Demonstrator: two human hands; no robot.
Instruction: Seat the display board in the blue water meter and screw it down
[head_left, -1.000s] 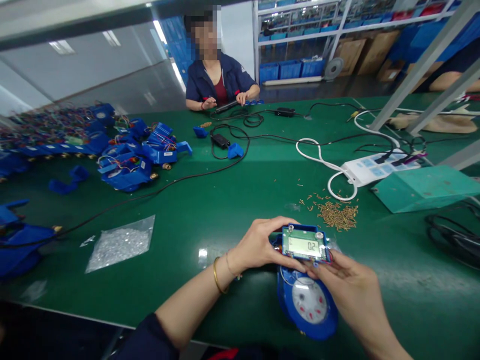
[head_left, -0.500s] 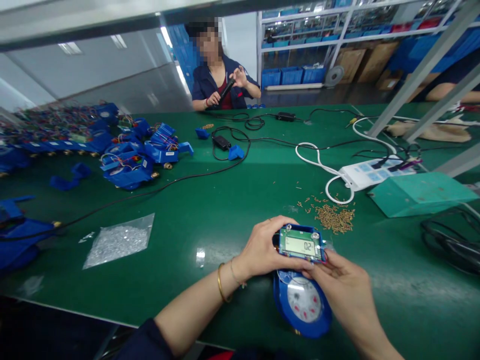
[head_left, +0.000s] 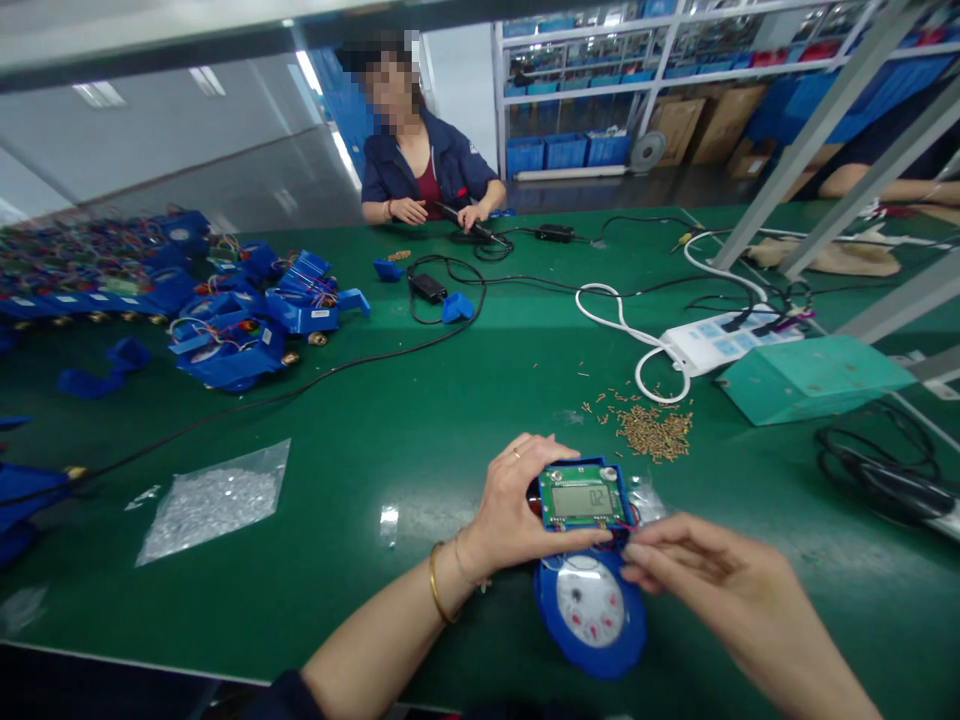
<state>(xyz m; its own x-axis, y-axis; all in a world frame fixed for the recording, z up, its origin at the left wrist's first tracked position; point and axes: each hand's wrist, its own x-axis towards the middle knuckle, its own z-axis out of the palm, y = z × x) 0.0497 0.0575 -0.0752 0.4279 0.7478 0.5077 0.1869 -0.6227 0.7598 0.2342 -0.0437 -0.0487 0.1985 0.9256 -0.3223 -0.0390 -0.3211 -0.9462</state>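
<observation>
A blue water meter [head_left: 551,610] with a round white dial [head_left: 591,602] rests on the green table before me. At its upper end sits a green circuit board with a lit-off grey display [head_left: 574,501] that shows digits. My left hand [head_left: 510,505] is closed around the left side of the display housing, thumb along its lower edge. At the lower right of the housing, my right hand [head_left: 690,565] pinches at thin red and dark wires [head_left: 632,522]; its fingertips partly hide what they hold. A small clear plastic bag [head_left: 646,498] lies just behind the wires.
Loose brass screws [head_left: 654,432] lie beyond the meter. A clear bag of small parts [head_left: 214,505] is at left, with several blue meters [head_left: 232,335] behind. A white power strip [head_left: 712,342], a teal block [head_left: 814,378] and black cables stand right. A co-worker [head_left: 427,165] sits opposite.
My right hand has drawn back a little to the right from the housing, baring the wires. My left hand keeps its grip. The co-worker opposite has lowered the black tool to the table.
</observation>
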